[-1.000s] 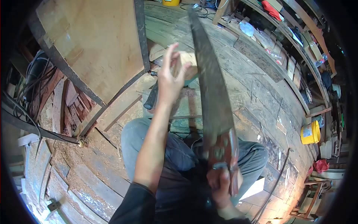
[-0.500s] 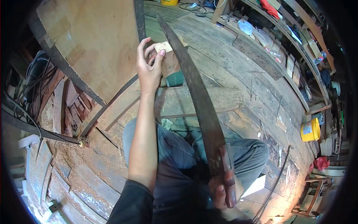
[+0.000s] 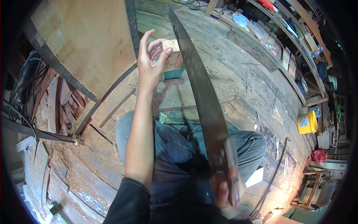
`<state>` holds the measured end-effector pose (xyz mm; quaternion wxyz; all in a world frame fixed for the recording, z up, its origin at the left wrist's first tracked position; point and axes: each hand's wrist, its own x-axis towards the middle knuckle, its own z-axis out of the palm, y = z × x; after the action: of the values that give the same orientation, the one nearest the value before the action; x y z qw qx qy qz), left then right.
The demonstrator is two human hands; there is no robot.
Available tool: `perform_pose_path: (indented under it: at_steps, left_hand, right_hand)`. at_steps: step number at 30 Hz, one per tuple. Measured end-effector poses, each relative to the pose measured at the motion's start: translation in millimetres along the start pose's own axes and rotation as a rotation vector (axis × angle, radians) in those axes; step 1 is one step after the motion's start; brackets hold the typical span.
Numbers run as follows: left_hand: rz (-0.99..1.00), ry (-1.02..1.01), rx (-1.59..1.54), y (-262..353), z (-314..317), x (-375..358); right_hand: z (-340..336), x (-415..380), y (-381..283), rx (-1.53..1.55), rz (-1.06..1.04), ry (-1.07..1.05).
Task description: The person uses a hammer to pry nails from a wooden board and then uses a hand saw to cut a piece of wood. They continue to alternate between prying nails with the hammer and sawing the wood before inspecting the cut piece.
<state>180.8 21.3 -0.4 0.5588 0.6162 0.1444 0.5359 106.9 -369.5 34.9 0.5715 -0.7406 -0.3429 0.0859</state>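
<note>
A long, curved handsaw runs from upper centre down to my right hand, which is closed round its handle. The blade's tip points away from me. My left hand pinches a small pale wood block between thumb and fingers, just left of the blade. Whether blade and block touch, I cannot tell. Below the block are a brownish piece and a green item, close to a thick plank lying in front of my crossed legs.
A large plywood panel stands at upper left, beside coiled cables and wood scraps. Sawdust covers the boards at left. At right are a yellow bucket, a long thin bar and a cluttered shelf.
The view has shifted slightly. Both hands keep their holds; the block sits a little higher and further right in view, and the saw is slightly blurred near its handle.
</note>
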Motion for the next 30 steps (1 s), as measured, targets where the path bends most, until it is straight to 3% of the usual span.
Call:
perform_pose_path:
  at_steps: [1, 3, 6, 9, 12, 14, 16, 17, 18, 19, 21, 22, 24, 27, 30]
  left_hand:
    - [0.005, -0.018, 0.005, 0.5, 0.9, -4.5]
    - [0.018, -0.029, 0.014, 3.2, 1.8, -8.4]
    - [0.022, -0.093, 0.004, 6.8, 7.2, -16.7]
    - [0.119, -0.008, 0.160, -1.8, 9.4, -11.5]
    - [0.165, 0.101, 0.247, -9.0, 2.5, 0.4]
    - [0.106, 0.124, 0.151, -14.1, -5.6, 11.6]
    - [0.095, 0.114, 0.094, -13.2, -7.1, 11.6]
    - [0.088, 0.094, 0.037, -12.1, -6.5, 9.7]
    - [0.068, 0.057, 0.033, -10.8, -2.8, 4.5]
    - [0.125, 0.031, 0.086, -15.4, 1.6, 2.6]
    - [0.132, 0.004, 0.104, -7.4, 8.5, 0.7]
    - [0.139, 0.001, 0.104, -6.2, 8.6, -2.3]
    - [0.063, -0.004, 0.069, -1.6, 10.9, -3.4]
    - [0.050, -0.062, 0.066, 3.2, 8.1, -11.5]
    - [0.097, -0.004, 0.123, -4.3, 3.8, -9.1]
  right_hand:
    - [3.8, 11.2, 1.1, 0.018, 0.087, -0.027]
    - [28.6, 61.7, -24.6, 0.000, 0.077, 0.060]
    - [59.3, 111.1, -11.0, 0.030, 0.041, 0.097]
    - [75.3, 132.0, -10.6, 0.192, 0.016, 0.156]
    - [70.8, 114.6, -17.0, 0.001, 0.027, 0.054]
    - [48.9, 77.9, -21.9, -0.326, -0.238, -0.080]
    - [28.8, 29.8, -16.5, -0.327, -0.279, -0.132]
    - [15.2, -7.1, 7.8, -0.369, -0.409, -0.099]
    - [13.2, -33.1, 18.5, -0.339, -0.403, 0.044]
    - [4.6, -30.8, 7.0, -0.333, -0.399, 0.036]
    - [-20.7, -22.1, -25.6, -0.175, 0.330, -0.279]
    - [-7.0, -10.2, -14.3, -0.228, -0.002, -0.125]
    - [24.9, 42.8, -18.3, -0.281, 0.074, -0.019]
    - [72.9, 109.3, -7.1, -0.100, -0.088, 0.125]
    - [88.1, 142.0, -15.5, -0.014, -0.227, 0.080]
